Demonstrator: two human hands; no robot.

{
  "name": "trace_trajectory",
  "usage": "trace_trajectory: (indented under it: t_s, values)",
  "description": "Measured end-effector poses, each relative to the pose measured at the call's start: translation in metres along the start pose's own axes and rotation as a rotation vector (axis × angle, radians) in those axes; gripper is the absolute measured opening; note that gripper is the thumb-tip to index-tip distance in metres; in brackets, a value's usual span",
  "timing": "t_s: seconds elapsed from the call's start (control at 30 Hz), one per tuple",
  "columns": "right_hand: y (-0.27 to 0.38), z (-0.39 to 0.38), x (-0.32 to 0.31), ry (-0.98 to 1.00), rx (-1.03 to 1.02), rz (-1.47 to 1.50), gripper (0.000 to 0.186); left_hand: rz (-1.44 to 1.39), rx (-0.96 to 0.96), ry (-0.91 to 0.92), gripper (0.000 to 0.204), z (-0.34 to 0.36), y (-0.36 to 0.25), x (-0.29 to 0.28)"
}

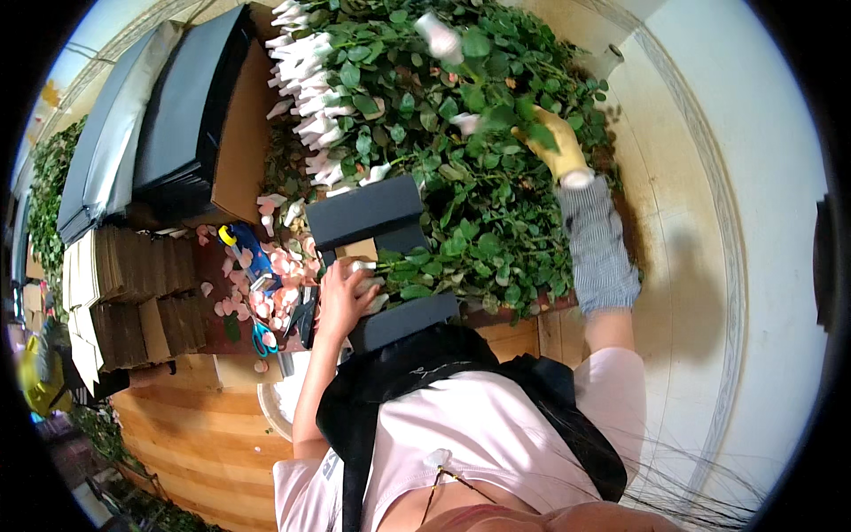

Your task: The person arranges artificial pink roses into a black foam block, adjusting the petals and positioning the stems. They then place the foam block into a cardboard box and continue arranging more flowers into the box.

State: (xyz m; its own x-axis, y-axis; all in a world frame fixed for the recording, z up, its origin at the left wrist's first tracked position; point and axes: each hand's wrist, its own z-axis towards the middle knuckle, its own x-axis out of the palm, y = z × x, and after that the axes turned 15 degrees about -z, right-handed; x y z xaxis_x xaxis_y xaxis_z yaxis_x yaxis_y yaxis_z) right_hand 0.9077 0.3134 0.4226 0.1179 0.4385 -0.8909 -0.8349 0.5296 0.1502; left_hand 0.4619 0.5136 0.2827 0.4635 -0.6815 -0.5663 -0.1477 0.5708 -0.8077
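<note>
My bare left hand (344, 300) curls its fingers over a few white-sleeved rose heads (362, 266) at the end of a small bunch. Those roses lie in a dark cardboard wrapper, with one flap (365, 211) beyond them and another flap (406, 323) on my side. In a yellow glove and grey knitted sleeve, my right hand (554, 149) is closed around a leafy rose stem over the far right of the heap. A blurred pale rose head (441, 39) shows above the leaves; I cannot tell whether it belongs to that stem. Green rose foliage (496, 204) surrounds the right hand.
Many sleeved rose heads (310, 97) line the heap's left edge. Dark cardboard sheets (191, 115) and brown cardboard pieces (133, 275) are stacked at left. Between lie a blue tape dispenser (253, 253), teal-handled scissors (263, 338), a black stapler (306, 316) and loose pink petals (238, 293).
</note>
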Motion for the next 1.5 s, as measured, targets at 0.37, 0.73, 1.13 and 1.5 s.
trace_trajectory:
  t_s: [0.37, 0.73, 1.13, 1.5]
  values:
    - [0.041, 0.025, -0.042, 0.234, 0.34, 0.299, 0.065, -0.025, 0.024, -0.006, 0.027, -0.001, 0.005, 0.0]
    - [0.131, -0.058, -0.06, 0.723, -0.285, -0.024, 0.026, -0.179, -0.149, 0.042, 0.06, -0.008, 0.016, 0.002]
    - [0.137, -0.183, 0.111, 0.411, 0.023, -0.456, 0.013, 0.307, 0.152, 0.072, 0.052, 0.021, -0.02, -0.01]
    - [0.083, -0.159, 0.053, 0.631, 0.376, 0.886, 0.054, 0.277, 0.11, 0.08, 0.062, 0.015, 0.005, -0.005]
